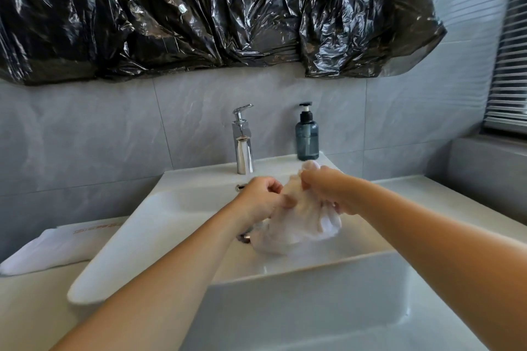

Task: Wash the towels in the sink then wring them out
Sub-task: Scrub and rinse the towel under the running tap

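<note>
A wet, bunched white towel [299, 222] hangs over the basin of the white sink [159, 225]. My left hand [261, 199] grips the towel's left side with curled fingers. My right hand [328, 188] grips its upper right part, and a tuft of cloth sticks out above the knuckles. The towel's lower end reaches down to the drain [243, 237]. A second white towel [48, 251] lies folded on the counter left of the sink.
A chrome tap [242, 142] stands behind the basin, with no water visible. A dark blue pump bottle [307, 134] stands to its right. Black plastic sheeting [199, 8] covers the wall above. Window blinds [510, 51] are at the right.
</note>
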Tool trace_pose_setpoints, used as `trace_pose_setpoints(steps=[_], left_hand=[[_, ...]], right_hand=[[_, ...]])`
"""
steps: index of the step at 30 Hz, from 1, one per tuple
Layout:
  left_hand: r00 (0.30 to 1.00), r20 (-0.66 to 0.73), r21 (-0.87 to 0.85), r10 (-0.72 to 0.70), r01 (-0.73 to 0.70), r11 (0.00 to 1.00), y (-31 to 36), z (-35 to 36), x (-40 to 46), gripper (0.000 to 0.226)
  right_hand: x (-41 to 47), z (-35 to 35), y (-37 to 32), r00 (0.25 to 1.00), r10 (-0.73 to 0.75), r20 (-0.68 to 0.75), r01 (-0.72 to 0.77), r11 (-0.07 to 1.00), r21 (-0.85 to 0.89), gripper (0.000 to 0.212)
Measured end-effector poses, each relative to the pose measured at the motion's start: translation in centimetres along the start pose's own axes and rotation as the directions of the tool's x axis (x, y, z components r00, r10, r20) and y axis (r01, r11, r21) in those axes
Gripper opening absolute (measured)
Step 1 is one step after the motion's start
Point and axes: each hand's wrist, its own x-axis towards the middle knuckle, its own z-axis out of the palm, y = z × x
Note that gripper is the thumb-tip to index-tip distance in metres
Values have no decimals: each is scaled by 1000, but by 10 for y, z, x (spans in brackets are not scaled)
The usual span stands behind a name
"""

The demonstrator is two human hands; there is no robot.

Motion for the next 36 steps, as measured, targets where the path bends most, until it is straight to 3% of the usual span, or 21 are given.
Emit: trace_pose_setpoints(steps=[2, 4, 7, 10, 13, 19, 24, 28, 31, 34, 36], left_hand=[[989, 136, 246, -50, 16, 969, 6, 17, -11, 20], [978, 197, 435, -68, -25, 900, 20, 22, -15, 17], [992, 120, 565, -37, -38, 824, 45, 5, -10, 23], [995, -84, 594, 53, 7, 804, 64, -35, -1, 28], [967, -222, 611, 128, 36, 791, 69, -78, 10, 26], [935, -263, 654, 237, -8, 757, 66, -129, 49, 47], [957, -222, 677, 189, 12, 735, 45, -148, 96, 61], [926, -243, 688, 288, -45, 724, 32, -152, 118, 60], [918, -213, 747, 335, -68, 661, 28, -155, 119, 63], [948, -143, 828, 284, -42, 559, 37, -154, 106, 64], [968, -109, 866, 227, -20, 500, 48, -142, 89, 58]], right_hand=[[-14, -6, 19, 999, 3, 52, 14, 948, -317, 23], [-22, -12, 32, 994, 46, 103, 4, 897, -442, 23], [-30, -25, 23, 995, 30, 100, 24, 868, -496, 25], [-27, -34, -7, 994, -94, 49, 104, 761, -640, 13], [-13, -35, -43, 967, -255, 18, 203, 724, -660, 28], [34, -19, -108, 870, -492, 41, 383, 619, -686, 47], [78, 1, -132, 834, -550, 31, 419, 597, -684, 58], [97, 6, -135, 786, -617, -35, 422, 578, -699, 46], [98, 7, -129, 763, -646, -33, 406, 519, -752, 45], [84, 4, -123, 803, -595, 35, 404, 499, -766, 56], [72, 3, -115, 842, -535, 65, 404, 548, -732, 65]])
